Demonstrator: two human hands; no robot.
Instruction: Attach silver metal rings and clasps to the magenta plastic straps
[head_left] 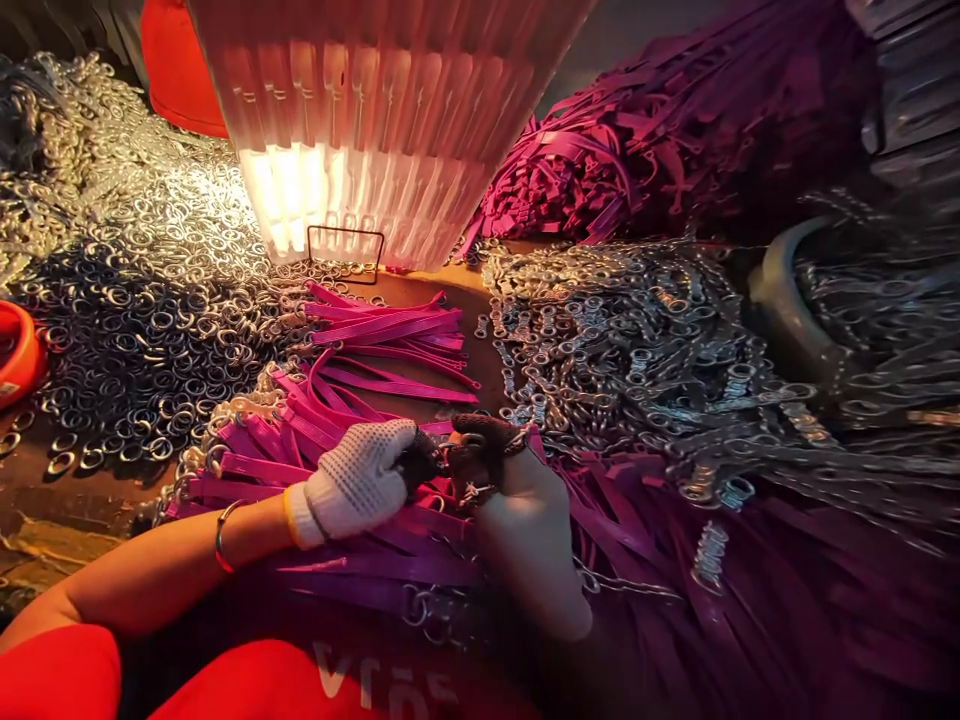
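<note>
My left hand (361,480), in a white dotted glove with dark fingertips, is closed in a pinch over the pink-purple straps (262,468). What it pinches is too small and dark to make out. Right beside it, my right hand (506,485), gloved with dark fingers, is curled shut around a metal chain (478,492), whose links show at the fingers. The two hands' fingertips nearly meet. Beneath them, the straps lie fanned out, with metal rings at their left ends. A further bunch of pink straps (390,328) rests just beyond the hands.
Loose metal rings (142,340) are heaped at left, near an orange-red round container (19,350). Metal chains (615,330) pile up at right, beside a curved grey rim (791,290). A lit corrugated panel (390,120) stands ahead; purple straps (585,170) are heaped behind.
</note>
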